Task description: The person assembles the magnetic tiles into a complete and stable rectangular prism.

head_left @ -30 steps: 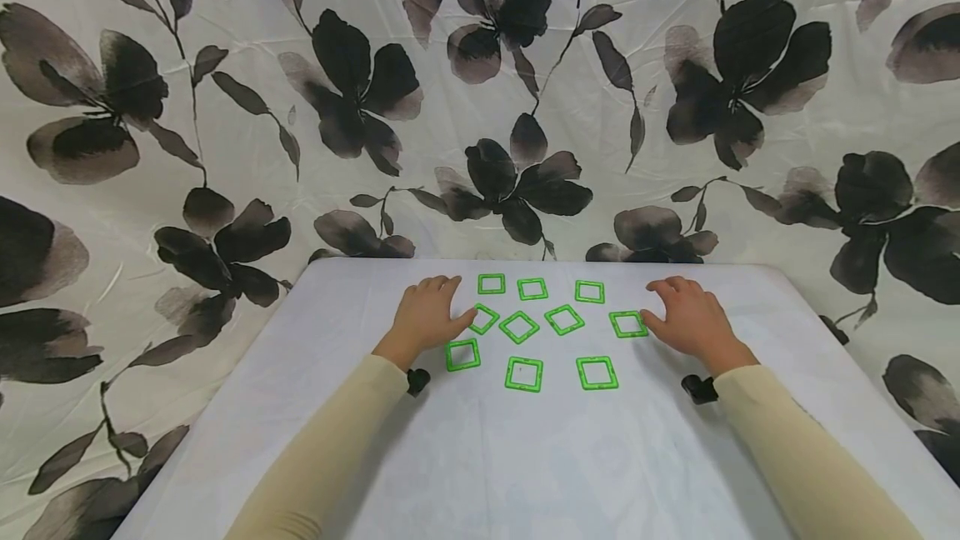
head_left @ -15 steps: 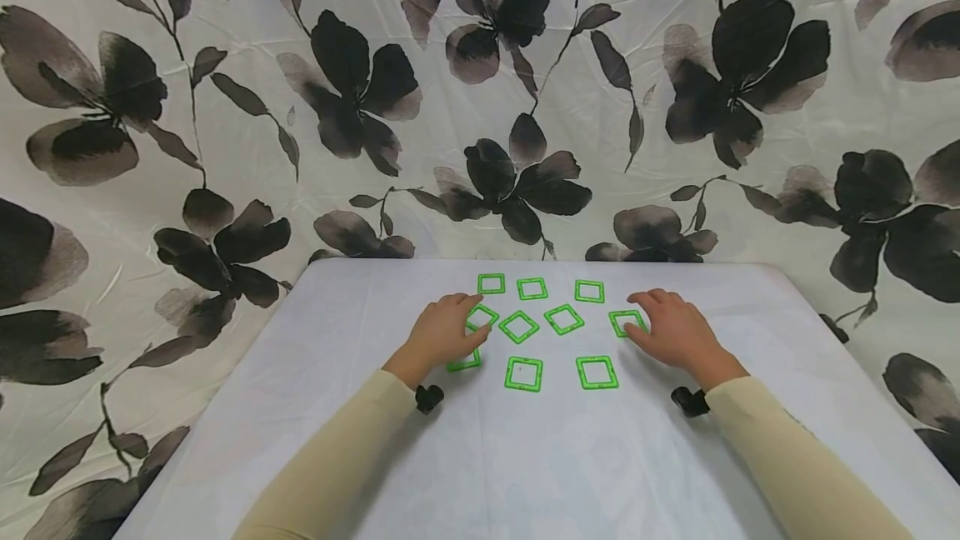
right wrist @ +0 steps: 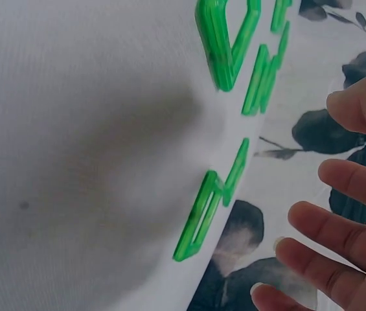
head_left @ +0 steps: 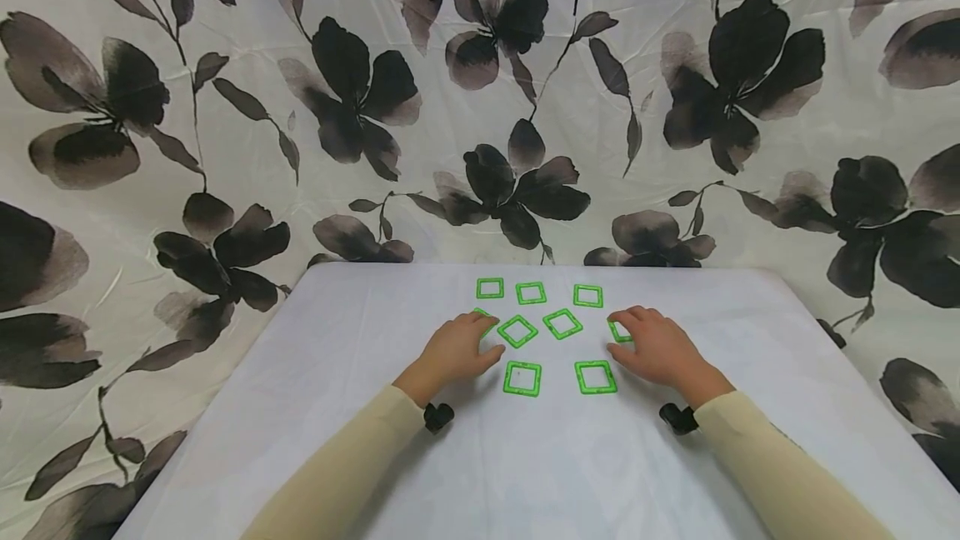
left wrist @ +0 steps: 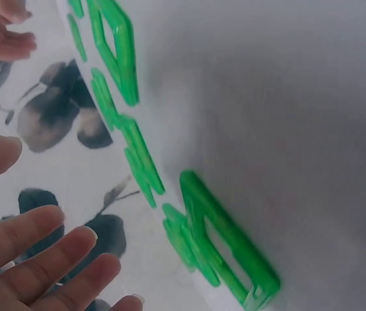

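Several green square frames, open in the middle, lie spread over the white table (head_left: 555,457). In the head view my left hand (head_left: 456,350) hovers at the left of the group, covering one frame and most of another. Its fingers are spread and relaxed, holding nothing, as the left wrist view shows of the left hand (left wrist: 46,259). My right hand (head_left: 660,348) hovers at the right side, partly over the rightmost green frame (head_left: 621,332). In the right wrist view the fingers (right wrist: 338,227) are spread with nothing between them. Between the hands lie a front green frame (head_left: 522,379) and another green frame (head_left: 596,377).
Behind the table hangs a white cloth (head_left: 420,132) with dark flowers. Three green frames stand in a row near the far edge, among them the far-left frame (head_left: 491,288). A black strap piece (head_left: 438,417) sits at the left wrist, another black piece (head_left: 678,419) at the right.
Both hands have moved inward and nearer to the body, the left to the right and the right to the left. The left hand now hides the front-left frame. The frames stay in place.
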A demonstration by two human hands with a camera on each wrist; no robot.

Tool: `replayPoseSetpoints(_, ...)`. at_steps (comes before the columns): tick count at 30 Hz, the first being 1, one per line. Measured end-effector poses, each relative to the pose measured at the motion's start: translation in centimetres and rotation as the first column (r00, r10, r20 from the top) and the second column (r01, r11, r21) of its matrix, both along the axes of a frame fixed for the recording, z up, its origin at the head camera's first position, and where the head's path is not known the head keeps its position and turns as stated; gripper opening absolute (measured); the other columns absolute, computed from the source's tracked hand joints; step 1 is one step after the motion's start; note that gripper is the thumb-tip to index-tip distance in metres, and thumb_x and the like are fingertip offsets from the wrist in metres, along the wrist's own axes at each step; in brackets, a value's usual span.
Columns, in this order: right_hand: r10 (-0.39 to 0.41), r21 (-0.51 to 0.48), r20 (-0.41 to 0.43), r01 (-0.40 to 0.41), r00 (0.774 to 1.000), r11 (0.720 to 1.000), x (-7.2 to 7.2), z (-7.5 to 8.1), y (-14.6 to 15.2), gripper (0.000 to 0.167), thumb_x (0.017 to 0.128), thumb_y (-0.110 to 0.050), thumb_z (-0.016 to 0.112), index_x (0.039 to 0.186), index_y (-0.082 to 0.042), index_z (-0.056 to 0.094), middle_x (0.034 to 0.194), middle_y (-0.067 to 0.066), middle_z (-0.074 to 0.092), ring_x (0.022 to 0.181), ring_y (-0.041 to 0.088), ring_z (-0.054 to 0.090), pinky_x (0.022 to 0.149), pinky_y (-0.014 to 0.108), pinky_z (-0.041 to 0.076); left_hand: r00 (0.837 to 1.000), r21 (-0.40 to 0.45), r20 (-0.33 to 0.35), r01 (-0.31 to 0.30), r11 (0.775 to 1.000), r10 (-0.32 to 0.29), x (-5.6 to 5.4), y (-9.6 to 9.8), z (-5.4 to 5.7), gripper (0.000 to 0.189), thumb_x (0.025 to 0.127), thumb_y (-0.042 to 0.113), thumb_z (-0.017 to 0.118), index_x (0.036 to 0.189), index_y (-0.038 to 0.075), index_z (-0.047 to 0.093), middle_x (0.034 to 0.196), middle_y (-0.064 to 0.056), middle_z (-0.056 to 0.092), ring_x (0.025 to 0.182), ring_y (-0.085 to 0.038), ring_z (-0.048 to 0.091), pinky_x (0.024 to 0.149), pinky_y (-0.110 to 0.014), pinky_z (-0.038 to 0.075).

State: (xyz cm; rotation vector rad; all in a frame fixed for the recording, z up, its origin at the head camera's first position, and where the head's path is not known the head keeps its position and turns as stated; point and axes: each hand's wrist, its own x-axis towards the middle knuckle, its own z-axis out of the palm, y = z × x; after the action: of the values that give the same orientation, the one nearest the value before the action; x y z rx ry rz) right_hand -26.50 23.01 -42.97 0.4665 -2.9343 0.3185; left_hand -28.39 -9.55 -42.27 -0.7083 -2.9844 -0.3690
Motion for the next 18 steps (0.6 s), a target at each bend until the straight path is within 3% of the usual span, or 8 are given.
replayPoseSetpoints(5,0.023,0.002,0.014,-0.023,1.0,1.0,0.4,-0.5,-0.5,0.047,0.089,-0.039,0.064,0.128,-0.013,0.059,0.129,0.014,0.058,0.119,0.035,0.054,0.096,0.055,0.046,1.0,-0.023,0.021,0.012,1.0,-0.012,0.4,0.5,-0.7,0.052,0.092,0.044,0.057,0.134,0.014,0.057,0.134,-0.006,0.059,0.127,-0.024,0.054,0.103,-0.044,0.045)
replayPoseSetpoints(18,0.159,-0.047,0.064,-0.156,0.985,0.987,1.0,-0.8,-1.5,0.04,0.088,-0.031,0.065,0.122,-0.009,0.061,0.125,0.016,0.058,0.116,0.035,0.056,0.098,0.051,0.045,0.994,-0.035,0.086,0.075,0.997,-0.072,1.2,1.5,-1.1,0.051,0.089,0.042,0.063,0.131,0.014,0.059,0.134,-0.005,0.059,0.127,-0.023,0.053,0.104,-0.042,0.045)
